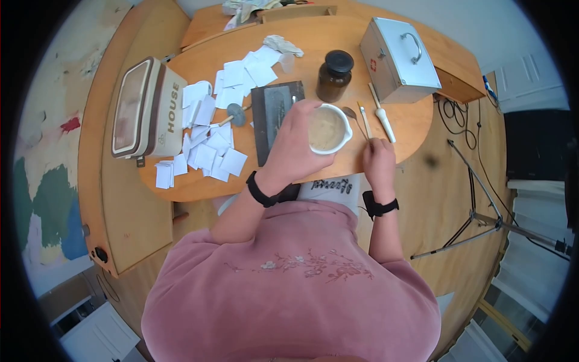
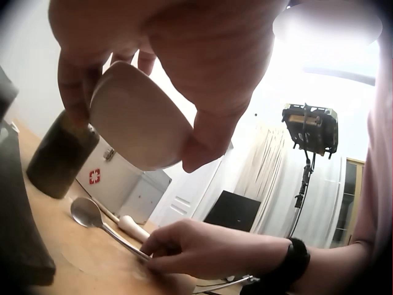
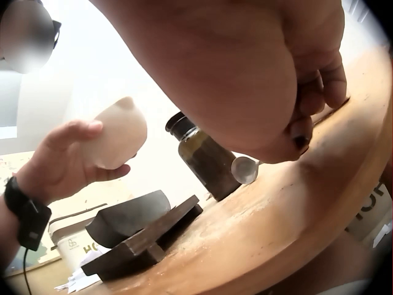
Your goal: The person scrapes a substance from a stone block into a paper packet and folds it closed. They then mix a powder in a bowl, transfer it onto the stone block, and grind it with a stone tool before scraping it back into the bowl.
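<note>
My left hand (image 1: 291, 145) holds a white spouted mortar (image 1: 346, 137) above the table, fingers and thumb around its sides. Pale beige powder (image 1: 326, 128) lies inside it. In the left wrist view the mortar (image 2: 138, 120) shows its smooth outer wall. At the table's front edge, my right hand (image 1: 379, 158) pinches the handle end of a metal spoon (image 2: 86, 212), whose bowl lies low over the tabletop. A thin brush (image 1: 363, 110) and a white pestle (image 1: 384, 123) lie just beyond that hand. The dark slab (image 1: 260, 114) with a grey middle sits beside the left hand.
A brown lidded bottle (image 1: 335, 78) stands behind the mortar, with a silver case (image 1: 401, 63) at the back right. White paper squares (image 1: 208, 155) are scattered on the left beside a cream HOUSE box (image 1: 169, 114). A tripod (image 1: 476, 217) stands on the floor at right.
</note>
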Available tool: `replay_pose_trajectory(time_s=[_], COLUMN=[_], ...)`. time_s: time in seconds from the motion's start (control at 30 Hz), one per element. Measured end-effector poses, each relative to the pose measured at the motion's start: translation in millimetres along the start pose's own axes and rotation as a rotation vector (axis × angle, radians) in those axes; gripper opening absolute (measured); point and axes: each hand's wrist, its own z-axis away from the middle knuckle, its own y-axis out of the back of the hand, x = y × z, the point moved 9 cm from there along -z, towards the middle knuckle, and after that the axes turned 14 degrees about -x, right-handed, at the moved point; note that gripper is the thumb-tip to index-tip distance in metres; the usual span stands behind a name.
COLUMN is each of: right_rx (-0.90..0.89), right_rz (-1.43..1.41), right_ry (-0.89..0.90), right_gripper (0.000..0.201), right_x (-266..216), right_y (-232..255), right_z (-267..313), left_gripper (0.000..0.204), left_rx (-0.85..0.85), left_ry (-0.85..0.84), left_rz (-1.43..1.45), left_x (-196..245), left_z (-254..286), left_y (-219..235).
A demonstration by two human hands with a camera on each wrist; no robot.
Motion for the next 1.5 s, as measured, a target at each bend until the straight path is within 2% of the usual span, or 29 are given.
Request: replay_pose_trajectory(time_s=[0.07,0.13,0.2,0.23,0.3,0.37,0.43,0.47,0.5,0.57,0.67,0.8,0.9,0.97,1.0,1.07,1.2,1.27,1.37,1.5], right_rx=[0.035,0.061,0.149,0.141,0.293,0.289,0.346,0.322,0.322,0.212,0.141,0.154,0.145,0.006,0.006,-0.12,-0.116,-0.22,-0.289,-0.269], right_rz=[-0.12,-0.241,-0.646,-0.649,-0.863,-0.789,-0.491,-0.445,-0.441,-0.347,-0.286,-0.224,-0.309,-0.331,-0.329,-0.353,-0.359,-0.301,-0.286,-0.297], right_ry=[-0.026,-0.052,-0.173,-0.155,-0.003,0.058,0.311,0.368,0.372,0.591,0.674,0.68,0.759,0.852,0.854,0.845,0.829,0.954,1.003,1.008], right_gripper=[0.009,0.011,0.017,0.017,0.018,0.014,0.017,0.016,0.016,0.023,0.028,0.03,0.032,0.034,0.034,0.033,0.037,0.042,0.046,0.047], right_x=[3.1,8.8,24.4,15.9,-1.0,-26.0,-93.1,-120.1,-138.1,-187.7,-216.8,-234.0,-242.3,-252.8,-251.2,-245.9,-246.4,-253.4,-253.3,-251.6], right_y=[12.5,17.4,18.2,19.4,41.6,65.9,102.6,109.7,111.5,103.3,87.8,75.6,70.6,65.9,68.7,66.3,71.1,66.8,71.9,75.9], right_z=[-1.1,-1.7,-0.4,-3.4,-3.0,-3.9,2.5,3.8,1.9,-2.0,-8.1,-19.3,-25.0,-24.9,-25.7,-29.3,-39.1,-34.5,-35.8,-44.7], left_gripper=[0.095,0.1,0.099,0.099,0.102,0.105,0.104,0.104,0.104,0.104,0.096,0.095,0.096,0.097,0.098,0.098,0.099,0.1,0.101,0.104], left_rx=[0.048,0.024,0.047,0.056,0.071,0.086,0.091,0.099,0.114,0.128,0.233,0.271,0.27,0.283,0.269,0.253,0.217,0.219,0.226,0.174], left_ry=[-0.014,0.115,0.134,0.145,0.154,0.158,0.154,0.154,0.166,0.17,0.161,0.162,0.126,0.104,0.089,0.074,0.06,0.053,0.066,0.078], left_rz=[-0.053,0.0,0.019,0.051,0.041,0.04,0.075,0.077,0.082,0.09,0.151,0.116,0.12,0.112,0.147,0.187,0.192,0.196,0.19,0.158], left_x=[-4.3,-27.7,-40.7,-47.5,-56.9,-66.1,-73.2,-73.3,-73.5,-73.9,-75.5,-75.8,-74.7,-76.1,-79.8,-85.5,-85.8,-85.2,-87.1,-88.0], left_z=[8.4,15.8,25.2,28.5,33.9,36.9,38.2,38.6,38.7,37.4,39.8,47.0,47.0,47.3,47.1,46.9,44.1,44.0,47.4,45.4], left_y=[25.1,41.4,57.7,63.5,72.0,75.9,75.1,75.5,75.4,71.4,71.5,73.8,72.3,76.1,77.4,79.0,82.1,85.6,92.4,89.5])
